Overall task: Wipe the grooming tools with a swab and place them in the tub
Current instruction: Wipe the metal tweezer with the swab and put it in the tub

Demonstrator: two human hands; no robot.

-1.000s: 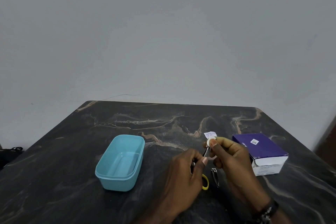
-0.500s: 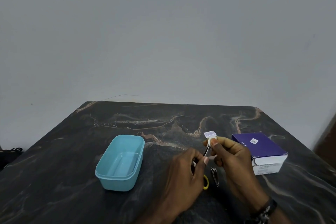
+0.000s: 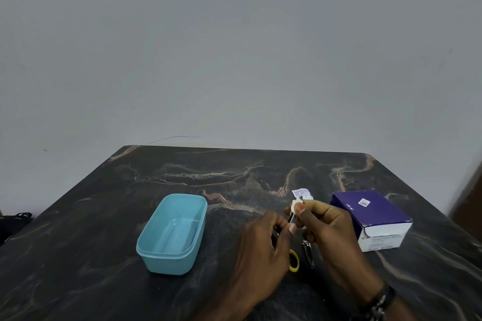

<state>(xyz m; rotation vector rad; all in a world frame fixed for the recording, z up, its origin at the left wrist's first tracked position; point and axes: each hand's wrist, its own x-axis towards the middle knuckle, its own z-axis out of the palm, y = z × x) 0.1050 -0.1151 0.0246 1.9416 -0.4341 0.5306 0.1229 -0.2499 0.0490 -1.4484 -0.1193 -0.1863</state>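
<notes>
right hand (image 3: pixel 331 227) pinches a white swab (image 3: pixel 296 206) against a thin metal tool (image 3: pixel 291 218) gripped by the left hand (image 3: pixel 263 242), above nail clippers (image 3: pixel 308 253) and a yellow ring (image 3: pixel 294 260); teal tub (image 3: pixel 172 234) left, purple box (image 3: pixel 370 212) right on the table (image 3: pixel 78 255). little changed since earlier.

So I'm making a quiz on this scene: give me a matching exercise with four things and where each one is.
1. tub
2. purple box
3. swab
4. nail clipper

A. pinched in the right hand
B. far right of the table
C. lying on the table between the two hands
D. left of the left hand

Pairs: 1-D, 2-B, 3-A, 4-C
</notes>
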